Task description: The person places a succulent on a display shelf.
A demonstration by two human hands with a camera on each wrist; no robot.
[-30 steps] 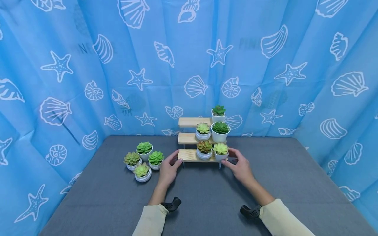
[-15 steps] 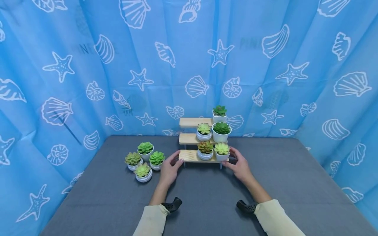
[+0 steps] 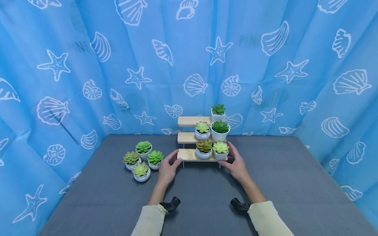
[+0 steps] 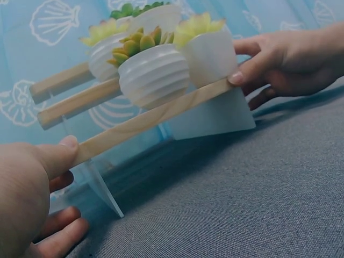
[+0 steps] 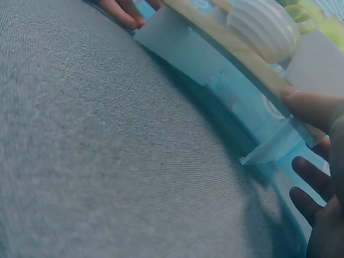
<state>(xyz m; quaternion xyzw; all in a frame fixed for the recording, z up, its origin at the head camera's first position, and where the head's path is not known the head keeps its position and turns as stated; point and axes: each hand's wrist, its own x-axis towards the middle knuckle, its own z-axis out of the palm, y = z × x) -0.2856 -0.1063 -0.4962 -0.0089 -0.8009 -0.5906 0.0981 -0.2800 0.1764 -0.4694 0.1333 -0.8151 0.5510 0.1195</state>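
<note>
A three-tier wooden plant stand with clear legs is held at both ends of its lowest shelf. My left hand grips the left end, thumb on the front edge. At the right end, my right hand grips the shelf, its thumb on the front edge. A reddish-green succulent in a ribbed white pot and a yellow-green succulent stand on that shelf. The middle tier bears a pale green succulent and a dark green succulent. Another succulent stands at the top tier's right end.
Left of the stand, several potted succulents sit close together on the grey cloth-covered table. A blue curtain with white shells and starfish hangs behind the table and along its sides.
Both hands stay on the stand's lowest shelf. The right wrist and forearm have swung a little to the left. The stand and pots keep their places, apart from slight camera shift.
</note>
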